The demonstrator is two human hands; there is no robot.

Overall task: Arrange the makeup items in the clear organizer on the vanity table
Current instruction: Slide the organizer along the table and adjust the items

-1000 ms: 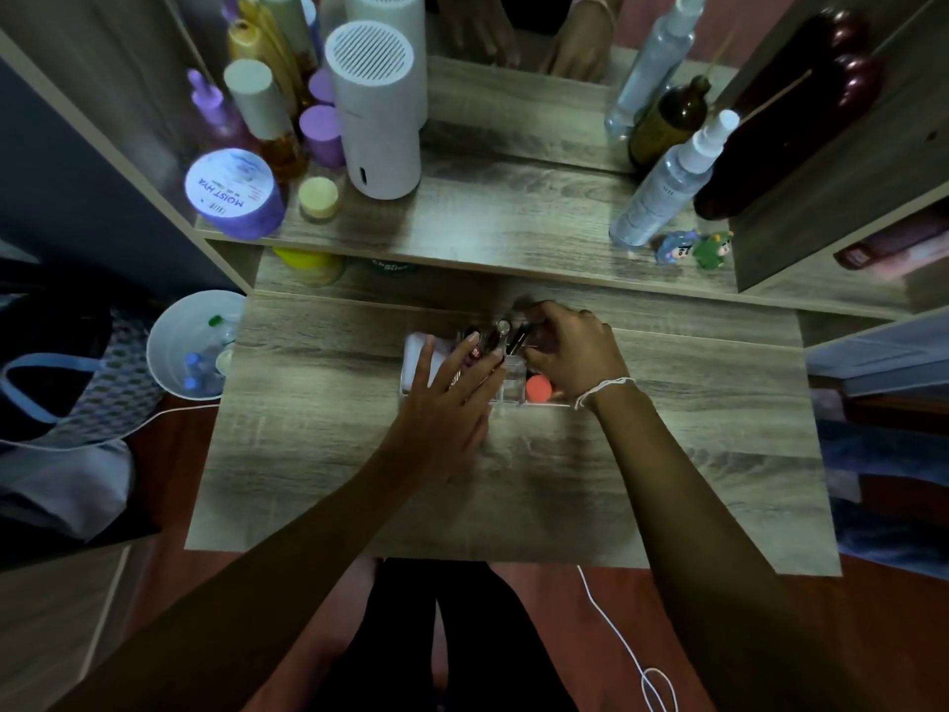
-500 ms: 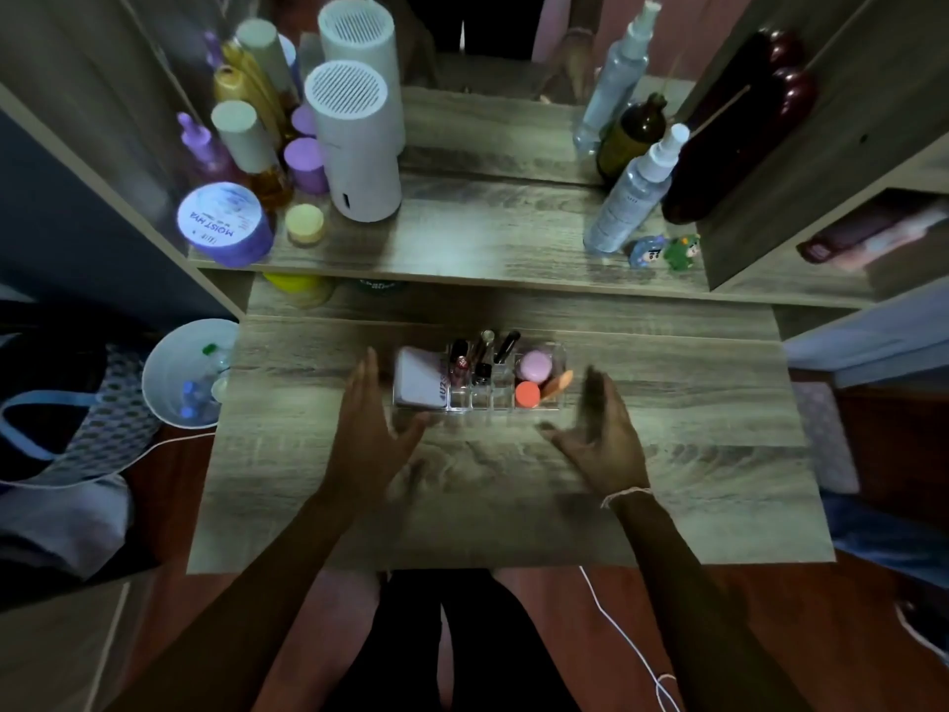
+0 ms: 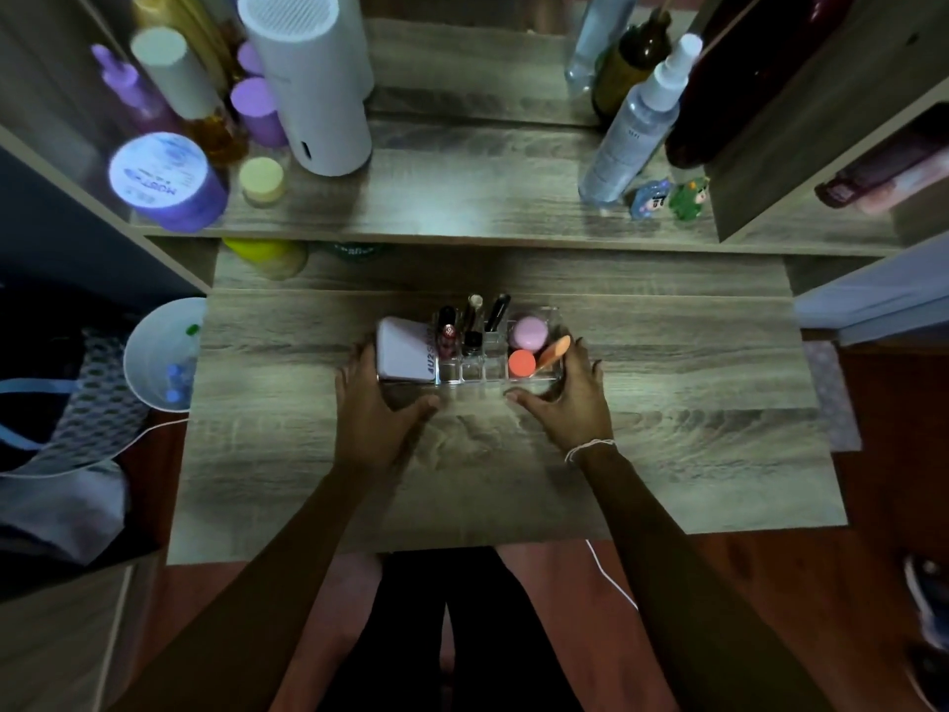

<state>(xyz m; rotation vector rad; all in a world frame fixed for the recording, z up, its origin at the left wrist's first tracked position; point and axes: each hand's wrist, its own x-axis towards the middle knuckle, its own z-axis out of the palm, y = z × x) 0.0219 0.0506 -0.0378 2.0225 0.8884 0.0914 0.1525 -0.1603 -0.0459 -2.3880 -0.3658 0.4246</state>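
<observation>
The clear organizer (image 3: 475,372) sits at the middle of the vanity table (image 3: 667,429). It holds a white palette (image 3: 403,354) on the left, several upright lipstick tubes (image 3: 471,326) in the centre, and a pink compact (image 3: 529,332), an orange round item (image 3: 522,363) and an orange sponge (image 3: 555,353) on the right. My left hand (image 3: 375,408) cups the organizer's left end, fingers around the palette side. My right hand (image 3: 567,398) cups its right end. Both thumbs lie along the front wall.
The upper shelf (image 3: 462,197) carries a white cylinder device (image 3: 313,89), purple jars (image 3: 164,182), bottles at left, and a spray bottle (image 3: 631,131) with two small figurines (image 3: 667,197) at right. A white bowl (image 3: 159,357) sits off the table's left edge.
Both hands pulled back from the organizer's contents, hovered apart in front of it, then closed in on its two ends. The camera has dropped closer.
</observation>
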